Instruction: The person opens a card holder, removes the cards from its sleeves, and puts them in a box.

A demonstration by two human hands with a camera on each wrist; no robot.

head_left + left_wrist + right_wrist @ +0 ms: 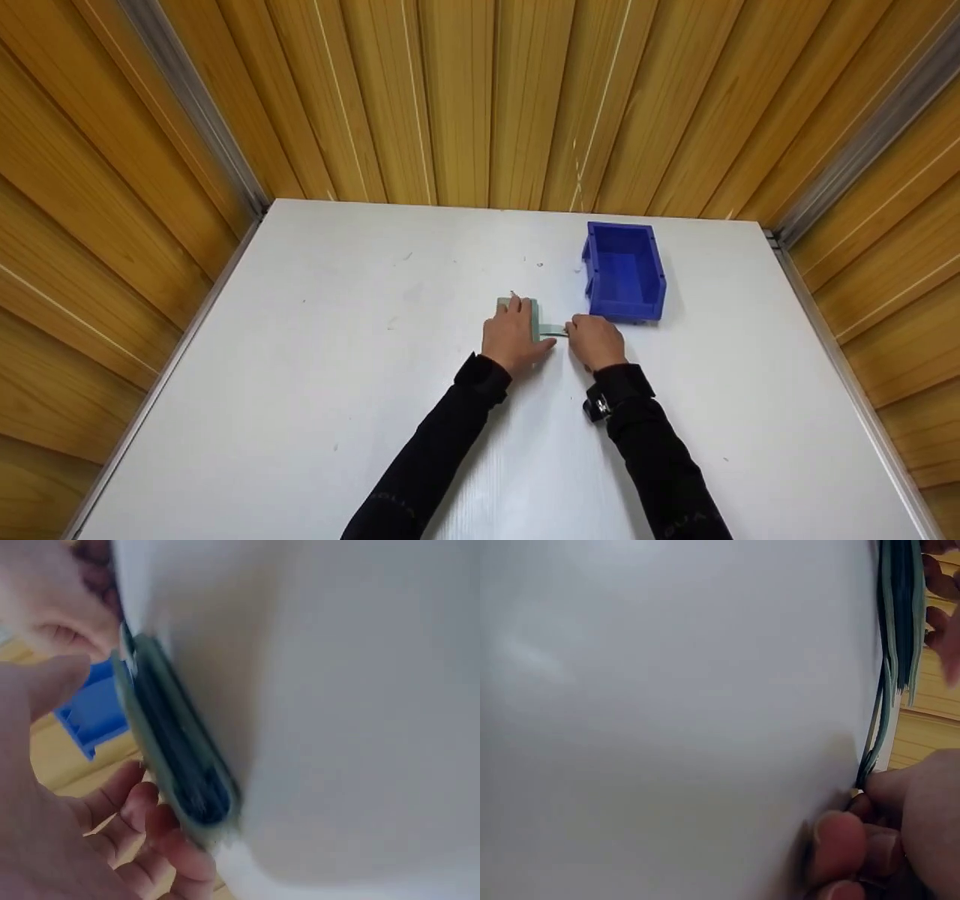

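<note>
Left hand (pixel 514 337), fingers spread, rests on a pale-green folded case (pixel 535 321), well inside the white worktop's (pixel 337 337) edges; right hand (pixel 596 342) pinches its flat green strap (pixel 553 330); the black sleeve's (pixel 424 461) lettering is illegible.

You have before you a matt green folded item (pixel 535 319), smooth glossy tabletop (pixel 300 360), blue plastic bin (pixel 626 310), wood-grained wall panels (pixel 457 105), metallic posts (pixel 199 103) and matt cloth sleeves (pixel 431 450)
</note>
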